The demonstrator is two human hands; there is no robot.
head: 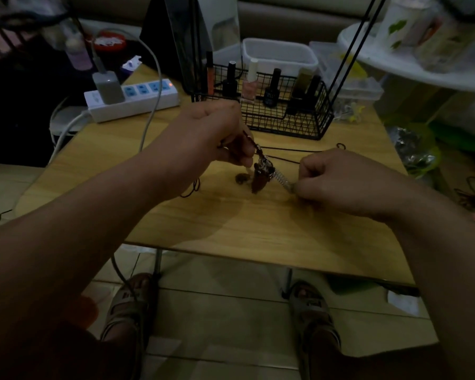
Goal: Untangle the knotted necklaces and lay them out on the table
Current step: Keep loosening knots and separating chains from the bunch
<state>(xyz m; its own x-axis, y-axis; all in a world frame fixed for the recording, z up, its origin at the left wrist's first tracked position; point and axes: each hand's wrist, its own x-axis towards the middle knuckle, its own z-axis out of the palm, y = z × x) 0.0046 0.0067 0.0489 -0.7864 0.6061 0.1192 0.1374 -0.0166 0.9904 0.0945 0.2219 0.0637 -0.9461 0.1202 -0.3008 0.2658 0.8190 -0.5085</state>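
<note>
Early going, I'd say: left hand [217, 135] pinches the dark cord [252, 142], right hand [337, 182] pinches the silvery coil [281, 180], and the knotted necklaces [261, 174] dangle between them above the table [258, 231] middle, neither freed nor laid out.

Pale wood-grain bench [258, 229], smooth with a soft sheen. Thin dark cord [291, 150] looks matt; the coiled spring [281, 180] glints like metal beside a reddish-brown, glossy pendant [259, 181]. Black wire basket [285, 119], matt metal. White power strip [133, 98], smooth plastic.
</note>
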